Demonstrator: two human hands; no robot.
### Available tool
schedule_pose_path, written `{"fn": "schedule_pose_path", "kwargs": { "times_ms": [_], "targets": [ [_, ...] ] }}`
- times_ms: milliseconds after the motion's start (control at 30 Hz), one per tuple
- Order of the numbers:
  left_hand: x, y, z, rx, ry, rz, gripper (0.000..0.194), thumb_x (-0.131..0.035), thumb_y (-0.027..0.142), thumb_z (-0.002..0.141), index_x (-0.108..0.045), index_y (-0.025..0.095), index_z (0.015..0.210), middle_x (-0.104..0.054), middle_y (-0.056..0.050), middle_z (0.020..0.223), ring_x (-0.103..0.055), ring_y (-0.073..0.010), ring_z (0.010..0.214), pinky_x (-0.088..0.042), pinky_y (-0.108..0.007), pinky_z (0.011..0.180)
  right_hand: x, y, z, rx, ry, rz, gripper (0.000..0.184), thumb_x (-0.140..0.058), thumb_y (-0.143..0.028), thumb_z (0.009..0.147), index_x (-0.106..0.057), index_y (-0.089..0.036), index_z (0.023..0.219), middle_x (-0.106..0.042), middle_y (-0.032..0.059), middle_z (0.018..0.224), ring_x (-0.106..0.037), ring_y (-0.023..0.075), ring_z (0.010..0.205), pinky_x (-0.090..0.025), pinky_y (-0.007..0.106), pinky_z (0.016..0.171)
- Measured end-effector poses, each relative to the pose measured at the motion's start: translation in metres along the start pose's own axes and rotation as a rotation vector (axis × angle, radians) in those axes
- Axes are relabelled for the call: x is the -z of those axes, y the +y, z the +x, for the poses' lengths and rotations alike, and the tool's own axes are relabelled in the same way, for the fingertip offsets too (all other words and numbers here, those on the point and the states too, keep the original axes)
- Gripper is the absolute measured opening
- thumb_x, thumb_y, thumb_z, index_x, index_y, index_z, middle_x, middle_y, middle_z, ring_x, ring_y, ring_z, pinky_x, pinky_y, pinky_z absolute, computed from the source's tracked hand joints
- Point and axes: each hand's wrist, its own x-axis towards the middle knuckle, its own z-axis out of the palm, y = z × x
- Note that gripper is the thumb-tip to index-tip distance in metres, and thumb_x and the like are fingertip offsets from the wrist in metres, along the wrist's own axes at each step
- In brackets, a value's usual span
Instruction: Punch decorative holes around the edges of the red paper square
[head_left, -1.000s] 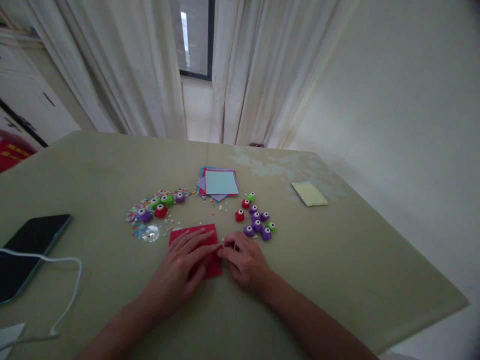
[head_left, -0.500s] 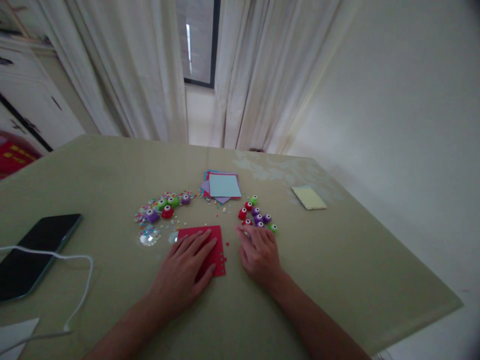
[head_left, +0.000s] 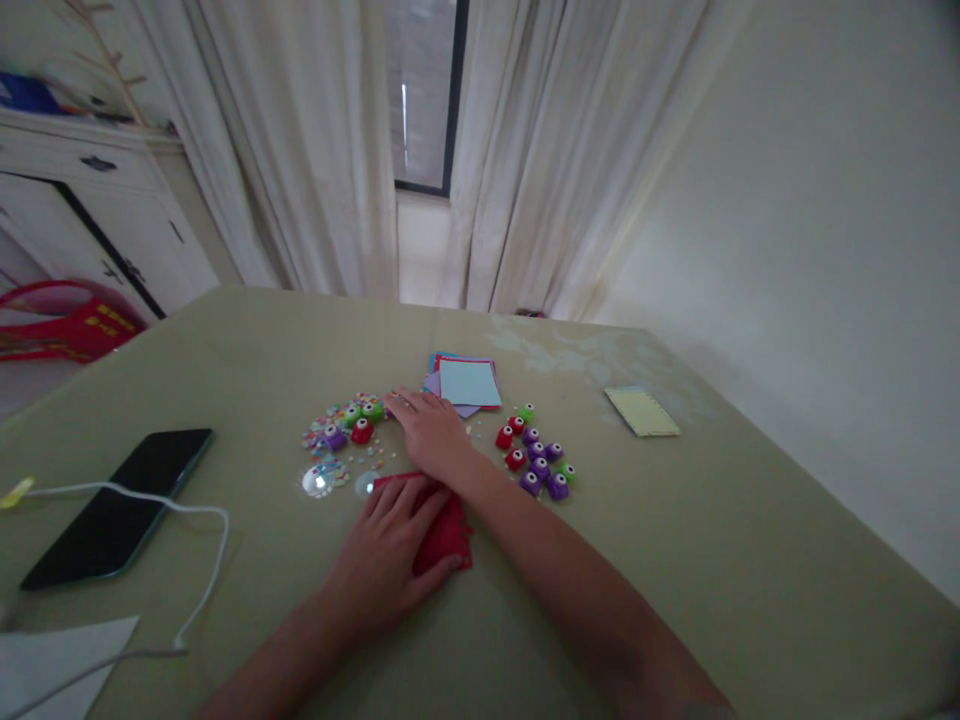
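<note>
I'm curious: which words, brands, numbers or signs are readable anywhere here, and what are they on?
Readable text: none.
Red item at the far left: yellow marks that may be lettering, too blurred to read.
Red card under the left hand: no lettering visible on the part that shows.
Dark phone: no readable text or brand on its black face.

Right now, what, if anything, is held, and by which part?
The left hand lies spread on the red paper, not gripping it. The right hand partly covers a purple figure; any grip there cannot be told.
</note>
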Motion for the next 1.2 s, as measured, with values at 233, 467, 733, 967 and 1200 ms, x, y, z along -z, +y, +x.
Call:
{"fn": "schedule_pose_path", "kwargs": {
  "times_ms": [233,467,733,967,1200],
  "targets": [
    [-0.005,-0.007,-0.002,-0.044,0.037,0.044,0.067,-0.068,0.057,0.102,-0.055,0.024,0.158,-0.061,-0.012,0.158,-0.06,-0.0364,0.139,-0.046,-0.055,0.117,0.014,0.021,-0.043,-0.004,-0.042,-0.107,0.021,-0.056,-0.018,0.111,-0.074,-0.018,0.122,-0.078,0.0127,0.119,-0.066,0.0306,0.116,-0.053,0.046,0.1],
    [-0.011,-0.008,-0.002,-0.055,0.092,0.11,0.077,-0.062,0.06,0.105,-0.039,0.024,0.169,-0.059,-0.01,0.164,-0.059,-0.0332,0.144,-0.042,-0.049,0.119,0.038,0.021,-0.151,-0.148,-0.007,-0.041,0.015,-0.069,-0.012,0.102,-0.073,-0.018,0.114,-0.073,0.0112,0.104,-0.066,0.0282,0.1,-0.054,0.041,0.091],
    [-0.006,-0.007,-0.002,-0.041,0.054,0.091,0.074,-0.059,0.054,0.108,-0.035,0.025,0.171,-0.056,-0.008,0.167,-0.055,-0.0319,0.148,-0.039,-0.048,0.121,0.04,0.015,-0.161,-0.319,0.051,0.592,0.028,-0.073,-0.006,0.094,-0.071,-0.02,0.118,-0.072,0.007,0.114,-0.07,0.0223,0.103,-0.058,0.033,0.094],
    [-0.007,-0.008,-0.003,-0.047,0.041,0.115,0.073,-0.058,0.055,0.109,-0.035,0.027,0.172,-0.056,-0.006,0.167,-0.054,-0.03,0.148,-0.039,-0.046,0.121,0.03,0.008,-0.16,-0.452,0.169,0.916,0.025,-0.076,-0.016,0.091,-0.072,-0.02,0.115,-0.073,0.0034,0.101,-0.068,0.0165,0.081,-0.056,0.027,0.076],
    [-0.008,-0.006,-0.005,-0.054,0.038,0.149,0.077,-0.057,0.057,0.108,-0.031,0.025,0.174,-0.053,-0.005,0.169,-0.052,-0.03,0.151,-0.035,-0.046,0.123,0.031,0.009,-0.158,-0.476,0.156,0.926,0.025,-0.078,-0.019,0.09,-0.075,-0.02,0.115,-0.073,0.0035,0.1,-0.067,0.0166,0.081,-0.056,0.028,0.076]
  ]
}}
